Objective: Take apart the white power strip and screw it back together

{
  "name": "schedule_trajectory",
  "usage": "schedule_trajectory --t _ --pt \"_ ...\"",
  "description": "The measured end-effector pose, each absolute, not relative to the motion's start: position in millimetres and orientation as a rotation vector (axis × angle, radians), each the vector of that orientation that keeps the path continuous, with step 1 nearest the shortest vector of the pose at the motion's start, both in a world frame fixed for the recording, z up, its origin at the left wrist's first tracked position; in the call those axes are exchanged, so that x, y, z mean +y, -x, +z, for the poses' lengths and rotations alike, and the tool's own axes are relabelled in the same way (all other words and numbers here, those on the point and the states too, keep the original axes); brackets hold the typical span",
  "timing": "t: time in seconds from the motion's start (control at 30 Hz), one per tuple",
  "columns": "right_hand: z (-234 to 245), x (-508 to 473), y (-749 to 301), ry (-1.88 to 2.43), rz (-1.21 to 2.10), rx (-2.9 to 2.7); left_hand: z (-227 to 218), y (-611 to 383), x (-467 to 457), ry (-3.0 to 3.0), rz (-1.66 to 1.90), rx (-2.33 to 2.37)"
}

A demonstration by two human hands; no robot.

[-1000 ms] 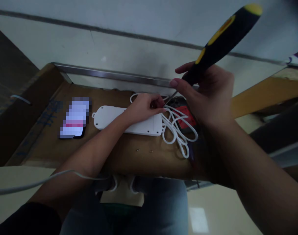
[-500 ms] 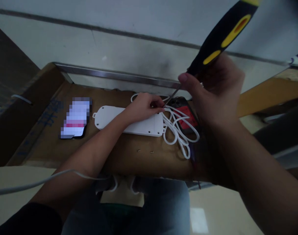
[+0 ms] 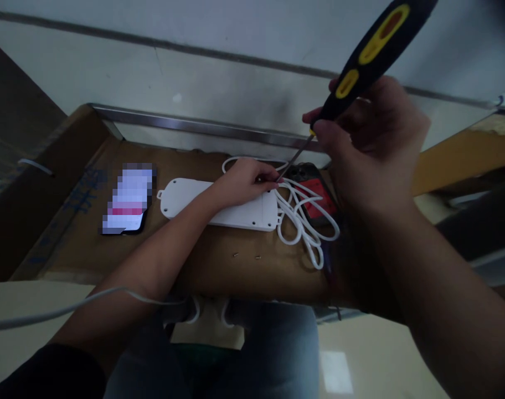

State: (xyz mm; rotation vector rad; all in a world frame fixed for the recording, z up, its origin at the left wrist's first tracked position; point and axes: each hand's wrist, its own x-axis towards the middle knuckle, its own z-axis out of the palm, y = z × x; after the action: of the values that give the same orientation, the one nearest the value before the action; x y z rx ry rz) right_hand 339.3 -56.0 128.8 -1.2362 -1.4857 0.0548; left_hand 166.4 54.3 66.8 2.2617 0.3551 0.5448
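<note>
A white power strip (image 3: 186, 197) lies with its plain face up, dark screw holes showing near the ends. My left hand (image 3: 246, 183) rests across its right half, thumb and forefinger pinched round the tip of a screwdriver (image 3: 366, 61). Those fingers hide whether a screw is there too. My right hand (image 3: 377, 144) is closed round the lower part of the black and yellow handle, which slants up to the right. The thin metal shaft runs down to my left fingertips. Two small screws (image 3: 258, 257) lie apart on the cardboard in front of the strip.
A white cord (image 3: 296, 221) lies in loops at the strip's right end, partly over a dark thing with a red patch (image 3: 317, 197). At left is a lit phone (image 3: 130, 194). The cardboard tray (image 3: 219, 271) has a raised left side, with a metal rail (image 3: 186, 123) behind it.
The screwdriver handle has turned about its axis and tilted slightly lower. My right hand has shifted a little to the right, its fingers spread wider round the handle. My left hand has stayed put.
</note>
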Motion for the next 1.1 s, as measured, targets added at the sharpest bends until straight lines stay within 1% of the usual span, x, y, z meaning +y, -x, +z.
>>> schedule_trajectory --t 0.27,0.43,0.63,1.1 --pt "133.5 -56.8 -338.4 1.389 -0.063 -1.474 65.1 -166.9 51.2 -2.214 0.590 0.389" --pt "127.0 -53.7 -344.9 1.265 0.050 -1.512 67.7 -164.9 51.7 -2.197 0.548 0.408" --pt "126.1 -53.4 -343.5 1.242 0.085 -1.513 68.7 -164.7 52.1 -2.239 0.540 0.400" --pt "126.6 -52.8 -346.2 1.167 0.040 -1.541 64.2 -166.8 54.0 -2.191 0.557 0.375"
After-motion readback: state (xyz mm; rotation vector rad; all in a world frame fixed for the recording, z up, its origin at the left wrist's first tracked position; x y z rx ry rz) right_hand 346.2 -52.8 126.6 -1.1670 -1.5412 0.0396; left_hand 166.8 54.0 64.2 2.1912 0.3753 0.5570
